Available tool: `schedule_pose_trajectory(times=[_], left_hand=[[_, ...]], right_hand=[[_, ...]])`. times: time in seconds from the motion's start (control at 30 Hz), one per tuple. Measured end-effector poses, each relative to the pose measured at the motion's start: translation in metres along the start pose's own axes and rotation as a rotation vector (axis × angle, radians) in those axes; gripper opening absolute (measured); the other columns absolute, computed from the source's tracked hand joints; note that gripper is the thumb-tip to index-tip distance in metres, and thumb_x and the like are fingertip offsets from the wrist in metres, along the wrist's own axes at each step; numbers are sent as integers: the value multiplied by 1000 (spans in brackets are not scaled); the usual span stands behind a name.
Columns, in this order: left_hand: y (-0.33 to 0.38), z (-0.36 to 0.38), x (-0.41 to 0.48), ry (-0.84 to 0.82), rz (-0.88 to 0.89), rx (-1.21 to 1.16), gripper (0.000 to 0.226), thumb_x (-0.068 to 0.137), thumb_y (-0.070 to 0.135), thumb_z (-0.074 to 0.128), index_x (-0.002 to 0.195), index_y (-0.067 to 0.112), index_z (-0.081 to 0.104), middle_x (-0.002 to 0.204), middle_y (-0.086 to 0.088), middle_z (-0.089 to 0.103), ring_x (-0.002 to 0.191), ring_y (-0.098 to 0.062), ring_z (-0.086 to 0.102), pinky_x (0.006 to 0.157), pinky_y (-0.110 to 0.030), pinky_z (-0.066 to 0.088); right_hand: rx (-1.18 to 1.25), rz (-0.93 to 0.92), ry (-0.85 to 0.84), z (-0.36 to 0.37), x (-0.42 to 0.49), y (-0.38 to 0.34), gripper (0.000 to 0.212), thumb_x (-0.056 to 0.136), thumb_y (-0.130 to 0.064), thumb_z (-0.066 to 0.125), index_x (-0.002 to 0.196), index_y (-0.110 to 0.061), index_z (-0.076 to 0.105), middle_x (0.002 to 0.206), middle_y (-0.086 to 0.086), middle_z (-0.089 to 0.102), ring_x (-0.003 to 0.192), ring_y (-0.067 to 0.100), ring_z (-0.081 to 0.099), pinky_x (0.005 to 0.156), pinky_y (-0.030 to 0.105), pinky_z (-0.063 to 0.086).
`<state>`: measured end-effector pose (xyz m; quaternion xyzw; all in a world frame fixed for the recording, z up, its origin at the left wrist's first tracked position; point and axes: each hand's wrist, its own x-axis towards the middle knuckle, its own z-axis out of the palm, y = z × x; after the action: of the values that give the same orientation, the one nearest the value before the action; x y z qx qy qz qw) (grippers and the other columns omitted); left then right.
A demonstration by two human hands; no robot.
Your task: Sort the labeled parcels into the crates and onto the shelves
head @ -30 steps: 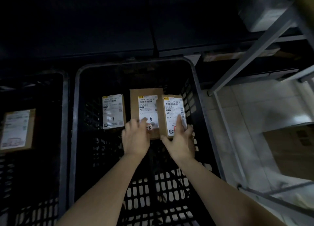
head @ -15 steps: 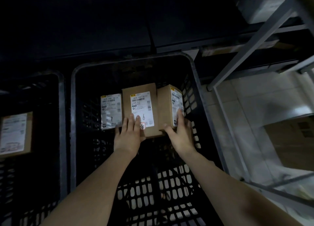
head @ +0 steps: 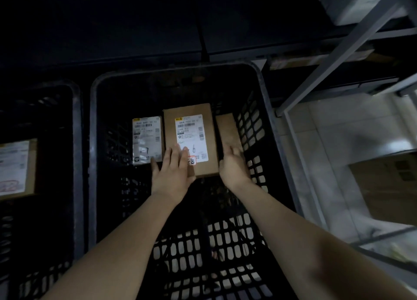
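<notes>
Head view: left grip lies flat, fingers straight, on the middle parcel, probably steadying it while the right grip packs the brown parcel on edge just ahead of it, against the crate wall. Right fingers blurred: touching that parcel, curled or not I cannot tell; its label is hidden.

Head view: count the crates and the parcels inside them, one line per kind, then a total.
Crates: 2 (middle crate, left crate)
Parcels: 4 (1-7 parcel, 6 parcel and plain-faced parcel in the middle crate; fourth parcel in the left crate)
Total: 6
</notes>
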<state>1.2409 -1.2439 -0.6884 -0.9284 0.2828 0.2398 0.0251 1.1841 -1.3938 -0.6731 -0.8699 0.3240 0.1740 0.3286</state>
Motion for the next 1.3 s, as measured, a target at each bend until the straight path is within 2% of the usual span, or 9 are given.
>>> schedule_pose_trajectory(times=[0.2,0.3,0.47,0.6,0.7,0.8,0.97,1.1,1.3], left_hand=[[22,-5,15,22,190,83,76,92,51,47,148,40,-4,157,0,-16,144,-30,-13,108,-67,-1],[27,-4,22,-55,146,86,74,96,47,41,146,42,-13,155,-3,-26,142,-35,-19,108,-68,10],[26,9,16,-28,98,57,72,99,44,34,145,37,-20,153,-10,-29,141,-35,-22,111,-60,19],[30,9,18,-64,78,-68,72,99,41,39,146,40,-15,152,-7,-30,140,-33,-26,111,-61,14],[27,-5,20,-136,103,-89,72,95,44,46,148,41,-3,155,-4,-20,142,-31,-19,108,-65,13],[19,-26,17,-104,130,-62,59,93,46,47,145,35,20,154,-5,8,143,-28,2,110,-65,12],[-7,-77,-11,20,183,67,45,96,25,46,140,25,37,140,-5,39,132,-24,29,112,-46,19],[-33,-126,-43,108,206,104,39,96,24,43,134,20,43,132,-4,46,124,-24,39,101,-37,29],[-68,-203,-115,288,181,166,38,97,25,41,135,22,42,126,-1,49,118,-23,44,98,-35,33]], right_hand=[[1,154,40,7,8,0,52,102,-35,37,150,-21,24,159,10,6,141,35,21,107,43,36],[-6,57,3,9,14,0,49,101,-30,39,147,-16,30,157,12,14,142,33,18,109,41,32],[47,-88,-12,13,31,-10,40,99,-33,37,133,-15,45,135,8,43,126,26,43,103,41,43],[82,-141,-30,8,28,-4,42,100,-28,41,141,-16,42,145,7,35,133,25,36,110,38,38],[4,-130,-43,2,18,-1,47,100,-25,44,145,-20,36,146,8,33,134,27,33,107,39,39],[-165,-126,-53,-9,1,-10,48,100,-26,41,147,-19,33,145,13,33,133,32,31,104,41,39],[-428,-148,6,-45,-38,-41,45,98,-19,42,142,-10,35,143,14,35,135,34,28,104,44,35],[-506,-182,58,-72,-77,-76,48,97,-26,45,142,-13,35,146,13,33,141,32,21,110,45,28],[-531,-311,192,-102,-139,-146,49,99,-32,42,146,-19,33,144,10,37,137,32,29,108,43,29]])
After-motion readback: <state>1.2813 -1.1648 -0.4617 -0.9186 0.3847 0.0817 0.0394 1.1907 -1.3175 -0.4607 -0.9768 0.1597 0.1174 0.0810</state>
